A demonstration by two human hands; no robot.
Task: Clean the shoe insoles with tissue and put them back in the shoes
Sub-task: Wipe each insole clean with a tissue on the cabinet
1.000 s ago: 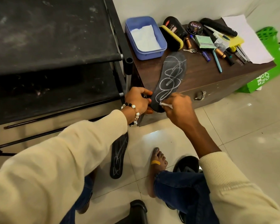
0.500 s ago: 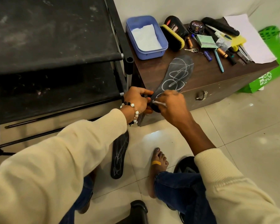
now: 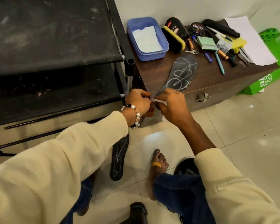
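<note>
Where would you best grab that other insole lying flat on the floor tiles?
Probably at the narrow heel end of the floor insole, nearest the person, coming down from above. It lies flat on the tiles, so fingertips would have to lift a thin edge first. The far toe end disappears behind the left sleeve, making it harder to reach.

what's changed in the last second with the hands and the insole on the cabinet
The right hand, pinching the tissue, has slid down the insole toward its heel end, up against the left hand, so more of the chalk-marked surface now shows. The left hand still grips the heel end. The floor insole and the blue tub have not moved.
</note>
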